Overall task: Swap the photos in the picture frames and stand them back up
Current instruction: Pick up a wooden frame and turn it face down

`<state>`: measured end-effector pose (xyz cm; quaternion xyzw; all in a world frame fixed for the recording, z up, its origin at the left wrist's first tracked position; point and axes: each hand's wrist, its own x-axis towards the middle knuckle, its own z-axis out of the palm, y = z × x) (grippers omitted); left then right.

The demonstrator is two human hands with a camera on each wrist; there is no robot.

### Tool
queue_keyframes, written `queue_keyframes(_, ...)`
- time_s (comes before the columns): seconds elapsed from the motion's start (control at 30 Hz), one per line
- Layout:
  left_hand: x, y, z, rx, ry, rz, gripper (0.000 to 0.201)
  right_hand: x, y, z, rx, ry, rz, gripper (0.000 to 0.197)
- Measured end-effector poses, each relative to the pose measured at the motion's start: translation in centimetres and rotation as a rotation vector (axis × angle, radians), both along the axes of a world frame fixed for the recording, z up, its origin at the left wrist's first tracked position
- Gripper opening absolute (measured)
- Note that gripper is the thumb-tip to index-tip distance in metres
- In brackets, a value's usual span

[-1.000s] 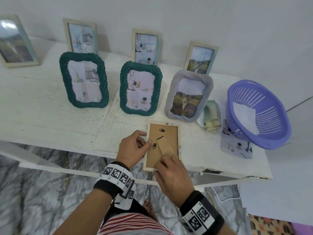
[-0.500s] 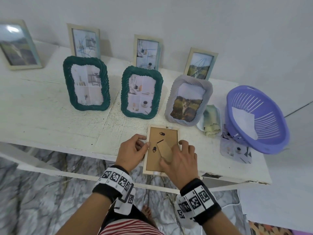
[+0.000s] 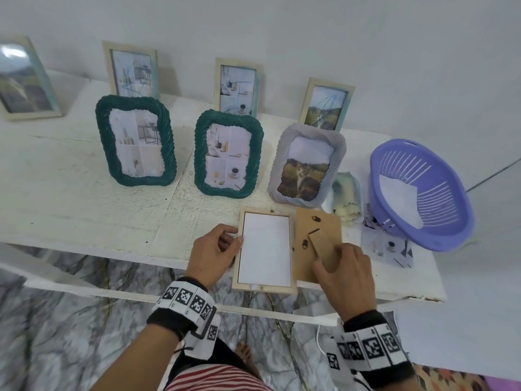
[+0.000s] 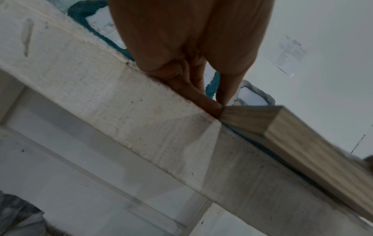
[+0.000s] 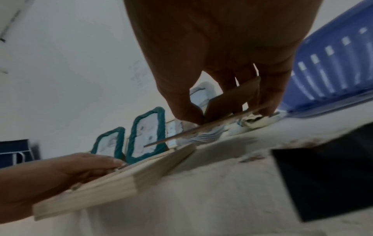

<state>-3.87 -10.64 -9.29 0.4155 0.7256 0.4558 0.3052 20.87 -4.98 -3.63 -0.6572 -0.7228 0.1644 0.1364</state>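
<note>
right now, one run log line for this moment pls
step: backing off | left hand: steadies wooden frame | right hand: pinches backing board beside frame | white sheet exposed

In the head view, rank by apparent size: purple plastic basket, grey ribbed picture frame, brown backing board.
Purple plastic basket
Grey ribbed picture frame
Brown backing board, partly covered by the right hand; it lies nearer the camera, so this is unsure.

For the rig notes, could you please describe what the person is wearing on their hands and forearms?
Both hands are bare, without gloves or sleeves. The left hand and right hand each sit ahead of a black wristband wrapped in white panels printed with black square fiducial markers. A thin white cable hangs near the right wrist.
</note>
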Motion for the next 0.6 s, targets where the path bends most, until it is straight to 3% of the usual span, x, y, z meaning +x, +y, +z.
queue_keyframes(0.2,-0.1,0.1,-0.3,-0.002,-0.036,0.012,0.014,2.4,0.6,-1.3,-0.076,-0.109,0.014,0.04)
queue_keyframes(0.37,0.0,0.1,-0.1,-0.013,-0.048,0.016,0.016,1.6,0.0,-1.3,0.021,-0.128,0.057,0.04)
queue_keyframes(0.6,0.1,0.1,0.0,-0.006,-0.05,0.019,0.016,0.6,0.4,-1.7,-0.057,-0.253,0.058,0.049)
